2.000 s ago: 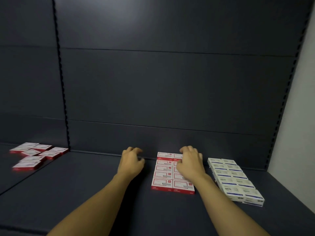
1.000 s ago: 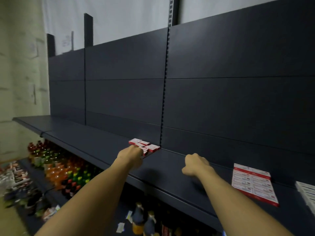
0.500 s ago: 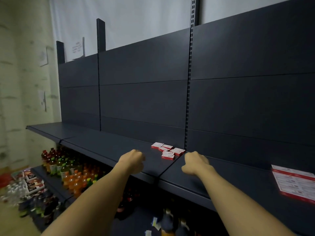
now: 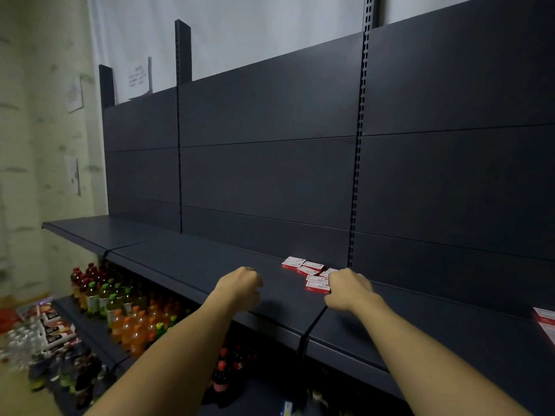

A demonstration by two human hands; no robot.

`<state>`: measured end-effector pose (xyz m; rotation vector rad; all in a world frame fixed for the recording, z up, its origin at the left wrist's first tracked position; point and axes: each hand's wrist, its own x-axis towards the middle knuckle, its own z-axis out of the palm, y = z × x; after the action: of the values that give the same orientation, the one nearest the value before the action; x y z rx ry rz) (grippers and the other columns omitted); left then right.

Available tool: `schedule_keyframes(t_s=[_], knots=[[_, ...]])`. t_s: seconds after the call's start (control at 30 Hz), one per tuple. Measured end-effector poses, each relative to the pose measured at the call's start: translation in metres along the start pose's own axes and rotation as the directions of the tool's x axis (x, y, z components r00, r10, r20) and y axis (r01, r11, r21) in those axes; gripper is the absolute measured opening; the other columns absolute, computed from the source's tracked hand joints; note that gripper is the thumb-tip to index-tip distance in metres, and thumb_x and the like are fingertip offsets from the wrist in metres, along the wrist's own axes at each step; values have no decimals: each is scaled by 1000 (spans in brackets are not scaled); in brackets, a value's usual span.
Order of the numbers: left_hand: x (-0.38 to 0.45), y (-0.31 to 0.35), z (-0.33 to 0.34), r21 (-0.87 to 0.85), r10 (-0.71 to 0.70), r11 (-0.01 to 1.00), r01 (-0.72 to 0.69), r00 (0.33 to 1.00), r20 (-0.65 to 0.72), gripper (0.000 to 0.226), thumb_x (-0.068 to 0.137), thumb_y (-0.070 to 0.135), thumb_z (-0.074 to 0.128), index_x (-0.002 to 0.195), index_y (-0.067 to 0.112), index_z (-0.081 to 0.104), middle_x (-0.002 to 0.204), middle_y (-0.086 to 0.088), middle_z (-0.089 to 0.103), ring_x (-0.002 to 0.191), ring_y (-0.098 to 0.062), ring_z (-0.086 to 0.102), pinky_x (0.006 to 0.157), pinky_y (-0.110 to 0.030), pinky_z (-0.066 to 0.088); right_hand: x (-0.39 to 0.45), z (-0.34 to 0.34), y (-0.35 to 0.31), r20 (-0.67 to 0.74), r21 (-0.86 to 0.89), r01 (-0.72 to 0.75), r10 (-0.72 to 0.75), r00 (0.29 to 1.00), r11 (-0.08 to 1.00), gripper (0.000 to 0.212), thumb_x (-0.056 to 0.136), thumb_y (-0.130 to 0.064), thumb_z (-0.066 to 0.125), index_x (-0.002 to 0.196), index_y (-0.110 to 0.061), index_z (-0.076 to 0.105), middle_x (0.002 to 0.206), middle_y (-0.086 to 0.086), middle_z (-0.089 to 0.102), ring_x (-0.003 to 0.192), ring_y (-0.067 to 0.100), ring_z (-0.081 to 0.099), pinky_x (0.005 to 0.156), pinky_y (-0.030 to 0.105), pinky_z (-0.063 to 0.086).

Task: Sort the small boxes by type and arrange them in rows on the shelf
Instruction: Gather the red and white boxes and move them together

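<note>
a: where are the loose ones?

b: small cluster of red-and-white boxes (image 4: 309, 273) lying flat and skewed on the dark shelf (image 4: 192, 262), close to the back panel, just left of the slotted upright (image 4: 356, 163). edge of a sorted red row (image 4: 545, 321) shows far right, well apart.

a: hands?

b: my right hand (image 4: 350, 291) is at the cluster's near-right edge, fingers curled under, knuckles up. can't tell if it's pinching a box or only touching. left hand (image 4: 240, 288) is to the left of them over bare shelf, fingers loosely curled, holding nothing i can see.

a: handling?

b: my guess is light cardboard, stiff enough, smooth faces. probably slides easily on the painted metal, so i'd rake them together. for a lift, pinch across the short sides, thumb opposite fingers, several stacked at once. squeezing the broad face could dent it.
</note>
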<state>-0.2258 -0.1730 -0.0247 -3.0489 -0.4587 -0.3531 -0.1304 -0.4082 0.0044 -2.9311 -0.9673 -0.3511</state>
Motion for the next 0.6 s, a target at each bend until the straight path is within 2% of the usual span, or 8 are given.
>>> schedule_keyframes(t_s=[0.13, 0.23, 0.3, 0.43, 0.6], knots=[[35, -15, 3, -6, 2, 1000, -2, 1000, 2, 39, 97, 22, 52, 136, 23, 58, 140, -1, 51, 124, -24, 52, 97, -36, 48, 39, 8, 2, 0, -5, -18, 18, 1000, 1000, 28, 87, -24, 54, 112, -15, 62, 120, 6, 64, 109, 27, 62, 79, 31, 41], [68, -26, 3, -11, 0, 1000, 0, 1000, -13, 40, 96, 20, 52, 135, 23, 60, 141, -1, 52, 124, -24, 54, 97, -38, 50, 71, 13, 5, 7, 0, -18, 18, 1000, 1000, 19, 86, -22, 54, 103, -15, 60, 118, 7, 64, 107, 28, 62, 75, 29, 39], [90, -30, 6, 5, 10, 1000, -10, 1000, -13, 40, 95, 20, 53, 135, 23, 60, 140, -1, 53, 124, -24, 54, 97, -38, 50, 92, 17, 7, 12, 5, -23, 23, 1000, 1000, 11, 85, -19, 54, 95, -16, 57, 114, 7, 65, 102, 28, 62, 74, 30, 39], [136, -31, 16, 8, 60, 998, -60, 998, -7, 38, 94, 22, 54, 132, 23, 62, 138, -2, 54, 121, -24, 56, 95, -38, 51, 135, 28, 13, 28, 34, -61, 60, 998, 998, 7, 84, -19, 55, 89, -15, 58, 98, 5, 62, 85, 25, 58, 68, 30, 42], [183, -28, 35, -11, 103, 995, -103, 994, 23, 31, 95, 26, 55, 123, 21, 67, 129, -2, 59, 110, -24, 60, 89, -41, 54, 177, 46, 21, 47, 67, -84, 81, 996, 994, 11, 83, -20, 56, 93, -16, 61, 94, 2, 58, 90, 25, 63, 65, 30, 43]])
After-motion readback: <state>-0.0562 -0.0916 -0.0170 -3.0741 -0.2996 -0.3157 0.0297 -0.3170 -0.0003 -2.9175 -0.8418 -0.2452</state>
